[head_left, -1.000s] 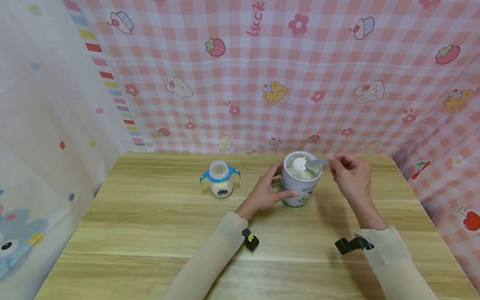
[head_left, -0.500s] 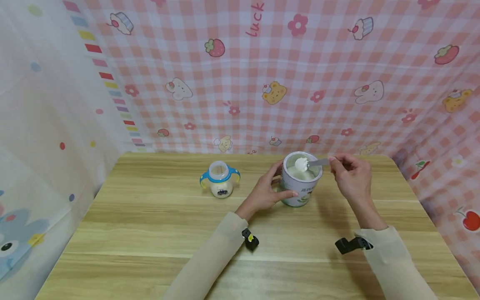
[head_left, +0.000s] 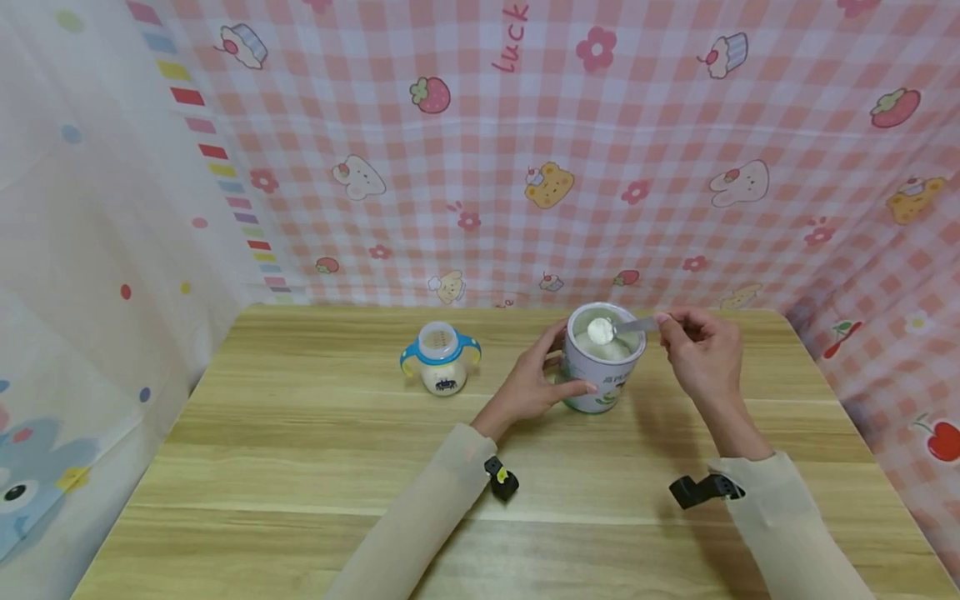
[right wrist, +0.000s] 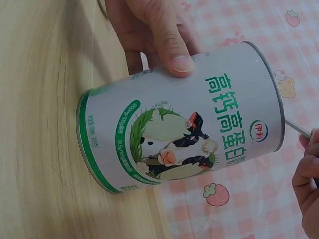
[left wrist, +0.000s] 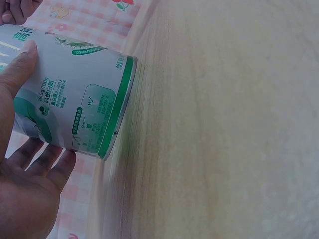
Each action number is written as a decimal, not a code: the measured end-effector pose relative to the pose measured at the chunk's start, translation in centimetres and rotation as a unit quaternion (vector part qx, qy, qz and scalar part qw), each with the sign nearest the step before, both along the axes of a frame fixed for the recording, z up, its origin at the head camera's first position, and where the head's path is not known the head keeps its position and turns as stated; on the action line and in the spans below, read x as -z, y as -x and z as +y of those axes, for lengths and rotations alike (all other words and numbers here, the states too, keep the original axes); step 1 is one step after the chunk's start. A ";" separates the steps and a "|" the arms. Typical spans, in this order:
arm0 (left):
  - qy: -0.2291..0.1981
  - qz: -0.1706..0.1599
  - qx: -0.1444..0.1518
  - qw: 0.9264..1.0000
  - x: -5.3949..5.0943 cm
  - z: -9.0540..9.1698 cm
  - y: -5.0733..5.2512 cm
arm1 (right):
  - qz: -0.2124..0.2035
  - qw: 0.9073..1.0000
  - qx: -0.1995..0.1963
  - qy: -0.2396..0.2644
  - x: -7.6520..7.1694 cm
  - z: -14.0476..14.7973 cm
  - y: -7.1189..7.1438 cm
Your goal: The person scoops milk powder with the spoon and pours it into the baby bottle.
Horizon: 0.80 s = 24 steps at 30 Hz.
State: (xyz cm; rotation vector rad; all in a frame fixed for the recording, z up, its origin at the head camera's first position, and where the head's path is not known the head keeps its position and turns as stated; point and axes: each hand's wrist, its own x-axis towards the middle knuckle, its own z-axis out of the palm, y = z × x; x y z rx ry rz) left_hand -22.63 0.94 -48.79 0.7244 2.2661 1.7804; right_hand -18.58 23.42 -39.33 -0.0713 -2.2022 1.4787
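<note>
A white-and-green milk powder can [head_left: 600, 383] stands without a lid on the table, with pale powder visible inside. My left hand [head_left: 531, 379] grips its left side, thumb across the front and fingers around the far side. At the can's mouth, a scoop [head_left: 636, 325] carries a rounded white load of powder. The right hand [head_left: 705, 354] pinches the scoop's handle to the right of the rim. In the right wrist view the can [right wrist: 174, 124] shows a cow picture, and its rim hides the scoop's bowl. A baby bottle [head_left: 442, 375] with blue-and-yellow handles stands left of the can, its top uncapped.
The wooden table [head_left: 300, 467] reaches back to a pink checked curtain [head_left: 480, 167] close behind the can. A white printed curtain [head_left: 112, 208] hangs on the left side. Black camera straps [head_left: 501, 479] sit at both wrists.
The lumpy heap of powder on the scoop now looks smoother and lower. The scoop has shifted only slightly over the can; the left hand, can and bottle have stayed in place.
</note>
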 end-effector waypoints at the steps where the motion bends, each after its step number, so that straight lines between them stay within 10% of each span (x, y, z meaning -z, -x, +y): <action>1: 0.000 0.001 0.000 1.000 0.0 0.0 0.0 | -0.003 1.000 -0.002 0.008 0.0 0.0 0.0; 6: -0.002 0.000 0.001 1.000 0.0 0.1 0.0 | -0.029 0.995 -0.024 0.093 -0.1 0.0 0.0; 12: 0.005 -0.010 0.001 1.000 -0.5 0.1 -0.1 | -0.076 0.968 -0.052 0.232 -0.6 0.1 0.0; 24: 0.040 0.034 -0.020 0.998 -2.0 -0.6 -0.5 | -0.081 0.937 -0.085 0.328 -1.3 -0.3 -0.3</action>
